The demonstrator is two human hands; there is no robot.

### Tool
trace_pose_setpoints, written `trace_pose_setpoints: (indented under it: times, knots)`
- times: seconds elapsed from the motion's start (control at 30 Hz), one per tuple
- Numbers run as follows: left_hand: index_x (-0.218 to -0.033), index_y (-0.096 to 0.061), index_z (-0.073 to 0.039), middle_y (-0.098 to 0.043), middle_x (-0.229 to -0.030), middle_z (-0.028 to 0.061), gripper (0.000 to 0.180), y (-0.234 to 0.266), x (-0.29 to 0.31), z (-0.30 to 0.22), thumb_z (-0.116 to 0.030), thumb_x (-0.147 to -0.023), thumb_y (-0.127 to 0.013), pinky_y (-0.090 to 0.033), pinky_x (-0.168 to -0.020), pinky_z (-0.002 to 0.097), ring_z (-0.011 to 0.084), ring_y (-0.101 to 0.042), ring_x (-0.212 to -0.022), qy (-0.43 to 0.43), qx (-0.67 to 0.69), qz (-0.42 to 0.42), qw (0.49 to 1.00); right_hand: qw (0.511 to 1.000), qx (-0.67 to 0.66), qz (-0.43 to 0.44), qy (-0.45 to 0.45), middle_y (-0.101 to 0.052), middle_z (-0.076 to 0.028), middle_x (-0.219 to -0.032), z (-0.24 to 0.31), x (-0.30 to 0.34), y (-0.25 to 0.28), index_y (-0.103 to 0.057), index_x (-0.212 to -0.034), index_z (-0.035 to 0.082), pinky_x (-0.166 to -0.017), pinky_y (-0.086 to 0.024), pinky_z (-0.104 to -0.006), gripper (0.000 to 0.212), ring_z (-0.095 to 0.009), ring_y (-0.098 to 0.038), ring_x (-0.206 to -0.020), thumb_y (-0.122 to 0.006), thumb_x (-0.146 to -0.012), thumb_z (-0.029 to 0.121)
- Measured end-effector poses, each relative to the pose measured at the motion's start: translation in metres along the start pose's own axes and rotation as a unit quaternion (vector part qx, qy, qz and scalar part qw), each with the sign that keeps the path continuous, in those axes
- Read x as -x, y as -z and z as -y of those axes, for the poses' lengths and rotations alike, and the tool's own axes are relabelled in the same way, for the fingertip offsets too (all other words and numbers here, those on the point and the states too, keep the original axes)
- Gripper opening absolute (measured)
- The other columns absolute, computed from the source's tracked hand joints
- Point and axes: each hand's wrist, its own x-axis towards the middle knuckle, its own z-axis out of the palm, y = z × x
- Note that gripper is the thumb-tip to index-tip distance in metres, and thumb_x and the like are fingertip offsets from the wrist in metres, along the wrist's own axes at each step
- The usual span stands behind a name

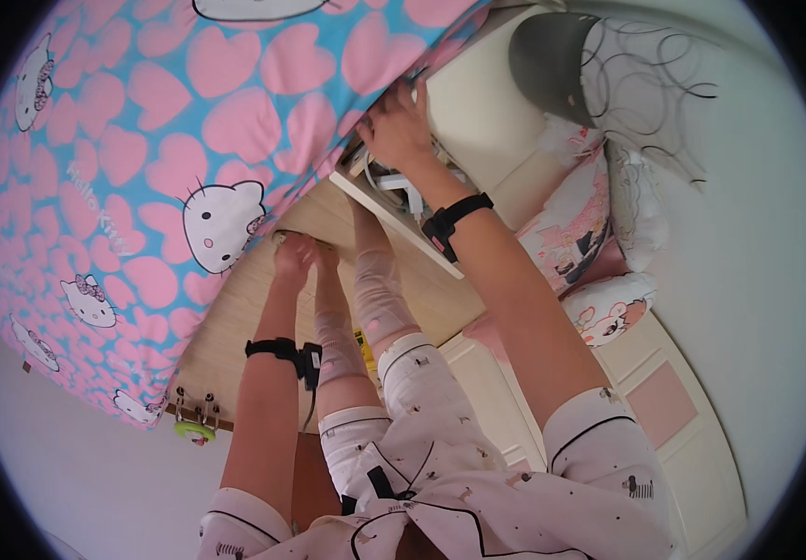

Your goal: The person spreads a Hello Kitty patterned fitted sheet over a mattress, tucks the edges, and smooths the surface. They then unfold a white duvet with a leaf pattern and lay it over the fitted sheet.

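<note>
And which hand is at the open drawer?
The right hand: it's at the open white drawer. The left hand is away from it, beside the heart-patterned bedspread.

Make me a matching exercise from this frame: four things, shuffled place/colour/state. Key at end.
Things:
1. right hand
2. bed cover
3. drawer
4. wristbands

Descriptions:
A. open, with a white item inside
B. black, one on each arm
C. reaching in at the drawer, fingers forward
D. pink hearts on a blue ground

Pairs: 1-C, 2-D, 3-A, 4-B
</note>
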Motion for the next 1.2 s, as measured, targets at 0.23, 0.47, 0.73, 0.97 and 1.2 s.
trace_pose_setpoints:
  times: [0.23,0.47,0.73,0.97,1.2]
  knots:
    - [-0.135,-0.045,-0.005,-0.053,-0.133,0.01,0.04,-0.014,-0.056,-0.028,-0.013,-0.097,-0.054,-0.033,-0.113,0.0506,0.0281,-0.041,-0.134,-0.015,0.197,0.179,0.964,0.967,-0.044,-0.23,0.099,-0.067,-0.008,-0.072,-0.084,-0.041,-0.013,-0.07,-0.069,0.01,-0.082,-0.042,-0.0438,0.028,-0.027,-0.063,-0.079,-0.058,-0.083,0.032]
    - [-0.137,-0.044,0.003,-0.053,-0.133,0.0129,0.049,-0.108,-0.089,-0.034,-0.004,-0.091,-0.059,-0.037,-0.113,0.046,0.0313,-0.047,-0.128,-0.095,0.335,0.277,0.895,0.965,-0.043,-0.244,0.083,-0.066,-0.002,-0.073,-0.103,-0.037,-0.016,-0.067,-0.068,0.014,-0.087,-0.04,-0.0379,0.023,-0.023,-0.06,-0.082,-0.058,-0.082,0.029]
    - [-0.124,-0.053,0.002,-0.057,-0.124,0.0136,0.036,-0.054,-0.096,0.0,-0.005,-0.09,-0.061,-0.054,-0.096,0.0366,0.0292,-0.058,-0.111,-0.148,0.174,0.028,0.973,0.968,-0.081,-0.225,0.079,-0.062,-0.013,-0.069,-0.095,-0.037,0.002,-0.064,-0.065,0.004,-0.091,-0.043,-0.0452,0.021,-0.031,-0.058,-0.077,-0.06,-0.08,0.019]
    - [-0.126,-0.05,0.003,-0.055,-0.124,0.017,0.037,-0.035,-0.121,0.015,-0.003,-0.09,-0.059,-0.056,-0.092,0.0436,0.0314,-0.058,-0.11,-0.078,0.211,0.011,0.974,0.972,-0.088,-0.211,0.059,-0.065,-0.013,-0.072,-0.096,-0.036,0.003,-0.067,-0.067,0.004,-0.092,-0.042,-0.0412,0.021,-0.029,-0.059,-0.08,-0.06,-0.08,0.019]
    - [-0.115,-0.059,0.002,-0.066,-0.106,0.0166,0.024,-0.096,-0.151,-0.024,-0.005,-0.092,-0.056,-0.057,-0.078,0.0295,0.0234,-0.065,-0.089,-0.031,0.367,0.375,0.851,0.979,-0.076,-0.184,0.033,-0.066,-0.005,-0.081,-0.102,-0.035,-0.006,-0.069,-0.074,0.011,-0.093,-0.039,-0.0393,0.021,-0.023,-0.059,-0.088,-0.057,-0.083,0.026]
